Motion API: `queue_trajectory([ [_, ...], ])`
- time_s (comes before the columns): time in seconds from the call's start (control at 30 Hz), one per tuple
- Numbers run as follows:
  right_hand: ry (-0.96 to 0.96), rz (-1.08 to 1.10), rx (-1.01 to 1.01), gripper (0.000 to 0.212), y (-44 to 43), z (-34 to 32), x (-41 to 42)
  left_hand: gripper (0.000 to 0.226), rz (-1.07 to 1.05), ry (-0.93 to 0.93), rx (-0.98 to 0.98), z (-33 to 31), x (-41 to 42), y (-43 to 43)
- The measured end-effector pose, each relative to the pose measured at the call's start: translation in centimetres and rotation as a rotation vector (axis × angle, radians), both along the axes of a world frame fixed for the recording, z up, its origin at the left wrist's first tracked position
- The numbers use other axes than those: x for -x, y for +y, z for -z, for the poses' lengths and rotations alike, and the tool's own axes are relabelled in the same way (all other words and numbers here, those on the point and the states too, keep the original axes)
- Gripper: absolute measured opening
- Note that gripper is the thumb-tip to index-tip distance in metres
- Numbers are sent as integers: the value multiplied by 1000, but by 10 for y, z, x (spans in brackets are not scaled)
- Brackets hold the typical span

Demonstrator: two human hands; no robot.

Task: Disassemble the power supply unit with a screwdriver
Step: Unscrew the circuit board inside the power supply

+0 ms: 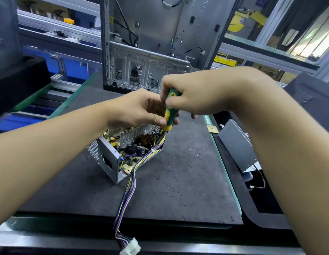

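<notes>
Trailing toward you over the near edge of the counter (178, 190) is a white connector (131, 247) on the end of a wire bundle (126, 197) of purple, yellow and black leads, which runs back up into the power supply unit (109, 162). That unit sits near the middle of the dark mat, its metal housing open so that the circuit board (131, 159) and its components show.

Just above its far corner you hold the screwdriver (171, 112), green and yellow in the handle, nearly upright and pointing down among the wires; the tip itself is hidden. Your left hand (136, 109) has its fingers (158, 120) curled round the lower part of the handle, the thumb pinching it from the front. Your right hand (202, 92) closes its fingers (164, 88) on the top of the same handle.

To your right, off the mat, a loose grey metal cover (237, 144) lies tilted. Farther back, an open computer case (147, 70) stands upright at the far end of the counter.
</notes>
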State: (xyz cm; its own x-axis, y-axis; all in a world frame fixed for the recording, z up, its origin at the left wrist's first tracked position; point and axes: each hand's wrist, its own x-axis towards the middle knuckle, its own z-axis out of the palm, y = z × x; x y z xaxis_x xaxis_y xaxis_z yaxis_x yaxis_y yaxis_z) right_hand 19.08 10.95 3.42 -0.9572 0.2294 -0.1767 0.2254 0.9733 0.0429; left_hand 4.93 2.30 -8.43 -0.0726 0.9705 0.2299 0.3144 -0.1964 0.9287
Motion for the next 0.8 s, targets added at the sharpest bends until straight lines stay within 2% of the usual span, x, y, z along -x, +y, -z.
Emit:
queue_trajectory([
  [0.03,7,34,6,18,-1,0,0,26,-24,23,-2,-1,-1,0],
  [0.1,24,129,-36,50,-6,2,2,27,-89,114,-10,-2,-4,2],
  [0.17,70,167,-163,63,-9,6,6,29,-143,197,-8,-3,-5,4],
  [0.27,135,70,-246,45,-10,12,14,28,-155,213,-39,-4,-4,3],
  [0.37,23,-1,-149,25,-9,5,13,23,-49,148,-5,-4,-1,-2],
  [0.47,-57,1,2,7,-6,-3,5,28,-2,42,24,-1,5,-3],
  [0.6,-44,73,26,15,-8,-7,3,34,-106,171,-21,-1,2,2],
  [0.67,-33,163,52,50,-12,-6,3,48,-163,190,-49,0,-1,6],
  [0.7,-27,193,4,64,-14,-4,4,51,-179,189,-48,0,-3,7],
  [0.73,-6,177,-99,68,-14,-1,6,51,-182,189,-44,1,-4,9],
  [0.8,64,68,-256,54,-10,4,11,44,-164,181,-40,1,-3,9],
])
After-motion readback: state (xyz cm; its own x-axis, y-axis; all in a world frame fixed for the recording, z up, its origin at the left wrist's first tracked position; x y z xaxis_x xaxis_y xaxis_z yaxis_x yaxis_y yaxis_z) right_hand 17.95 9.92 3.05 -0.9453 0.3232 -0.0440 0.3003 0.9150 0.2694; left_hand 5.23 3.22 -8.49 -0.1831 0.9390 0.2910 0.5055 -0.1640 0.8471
